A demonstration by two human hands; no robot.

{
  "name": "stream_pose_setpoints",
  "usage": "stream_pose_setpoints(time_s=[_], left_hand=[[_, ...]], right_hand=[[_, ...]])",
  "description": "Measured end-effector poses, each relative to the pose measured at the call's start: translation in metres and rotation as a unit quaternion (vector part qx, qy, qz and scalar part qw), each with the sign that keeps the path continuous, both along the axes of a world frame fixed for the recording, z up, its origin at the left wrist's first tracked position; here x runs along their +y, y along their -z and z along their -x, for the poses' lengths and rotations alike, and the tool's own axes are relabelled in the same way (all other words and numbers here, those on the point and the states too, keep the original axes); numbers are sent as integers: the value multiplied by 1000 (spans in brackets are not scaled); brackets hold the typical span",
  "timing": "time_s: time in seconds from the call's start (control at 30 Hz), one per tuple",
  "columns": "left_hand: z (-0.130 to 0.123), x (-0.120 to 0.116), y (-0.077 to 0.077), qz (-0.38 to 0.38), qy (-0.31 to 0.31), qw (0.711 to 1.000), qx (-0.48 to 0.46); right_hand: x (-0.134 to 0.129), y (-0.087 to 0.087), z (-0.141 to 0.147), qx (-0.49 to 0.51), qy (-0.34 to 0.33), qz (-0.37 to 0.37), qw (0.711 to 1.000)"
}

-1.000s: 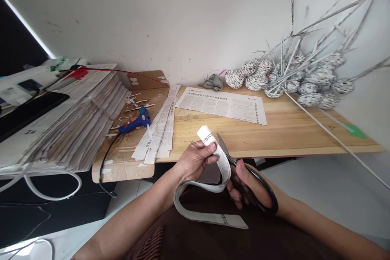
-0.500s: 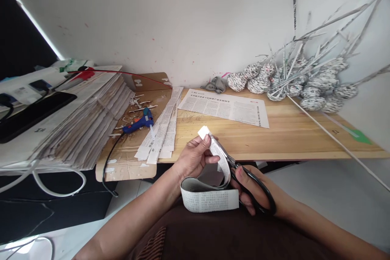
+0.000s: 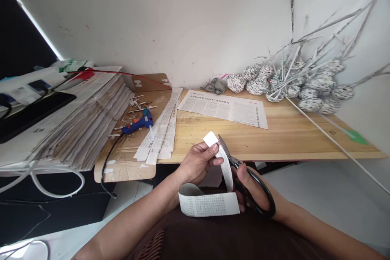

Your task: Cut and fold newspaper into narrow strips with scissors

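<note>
Between thumb and fingers, my left hand [image 3: 199, 161] pinches the upper end of a folded newspaper strip [image 3: 210, 204]. The strip curves down and loops above my lap, its loose printed end pointing right. My right hand [image 3: 254, 187] is wrapped round the black handles of a pair of scissors [image 3: 232, 159]. The blades point up and to the left, just right of the strip beside my left fingertips. Some of my right fingers are hidden behind the strip and handles.
A newspaper sheet [image 3: 225, 108] and cut strips [image 3: 163, 130] lie on the wooden table [image 3: 304, 138]. Left are a blue glue gun [image 3: 140, 122] on cardboard and a tall paper stack [image 3: 88, 126]. Woven paper balls [image 3: 323, 79] with long sticks stand at the back right.
My left hand and the strip's upper end have shifted slightly right and down. The scissor blades now show more fully beside the strip, and the loop hangs slightly lower.
</note>
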State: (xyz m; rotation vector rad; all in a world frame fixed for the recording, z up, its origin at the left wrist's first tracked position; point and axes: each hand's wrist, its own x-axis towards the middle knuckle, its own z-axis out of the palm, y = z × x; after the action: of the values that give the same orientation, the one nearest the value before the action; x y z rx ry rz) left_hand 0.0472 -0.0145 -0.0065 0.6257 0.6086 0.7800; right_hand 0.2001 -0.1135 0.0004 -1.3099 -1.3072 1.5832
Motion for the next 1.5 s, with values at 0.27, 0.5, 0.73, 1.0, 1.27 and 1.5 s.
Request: stream_pose_setpoints(time_s=[0.27, 0.5, 0.73, 1.0, 1.27, 1.5], left_hand=[[3, 0, -3, 10, -11, 1000, -7], [3, 2, -2, 20, -28, 999, 3], [0, -4, -1, 9, -25, 998, 56], [1, -5, -2, -15, -9, 998, 66], [8, 1, 0, -63, 19, 991, 113], [8, -2, 9, -103, 51, 985, 132]], right_hand=[[2, -10, -1, -6, 29, 45, 999], [0, -7, -4, 2, 14, 38, 999], [1, -9, -5, 14, -23, -44, 999], [2, -11, 0, 9, 11, -1, 1000], [1, -11, -1, -8, 14, 22, 1000], [5, -11, -1, 31, 4, -4, 999]])
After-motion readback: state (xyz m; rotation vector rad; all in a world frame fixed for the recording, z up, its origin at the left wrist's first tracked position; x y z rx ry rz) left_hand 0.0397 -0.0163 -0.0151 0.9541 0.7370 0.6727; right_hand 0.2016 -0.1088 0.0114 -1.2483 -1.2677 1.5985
